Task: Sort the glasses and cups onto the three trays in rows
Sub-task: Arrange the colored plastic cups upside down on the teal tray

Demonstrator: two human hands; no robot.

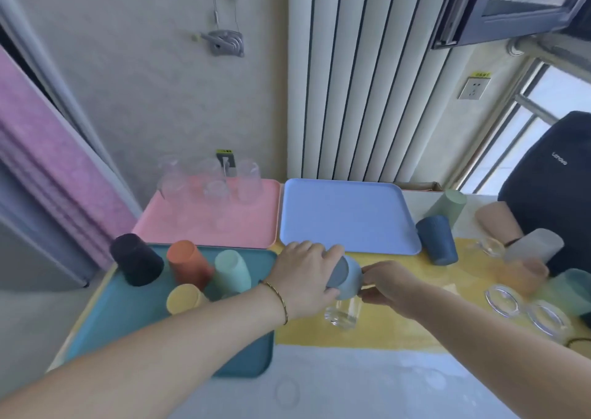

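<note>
My left hand (305, 273) grips a light blue cup (347, 276) held sideways above the yellow mat, just right of the teal tray (128, 326). My right hand (388, 286) touches the cup's other end. A clear glass (342, 313) stands right under the cup. On the teal tray stand black (137, 258), orange (188, 263), mint (231, 274) and yellow (184, 298) cups, upside down. The pink tray (204, 227) carries several clear glasses (211, 182) at its far edge. The blue tray (348, 217) is bare.
To the right stand a dark blue cup (437, 239), a green cup (447, 206), a beige cup (497, 223), a grey cup (532, 246), an orange tinted cup (519, 273) and clear glasses (524, 310). A dark backpack (556, 182) leans at the right edge. A wall and radiator stand behind.
</note>
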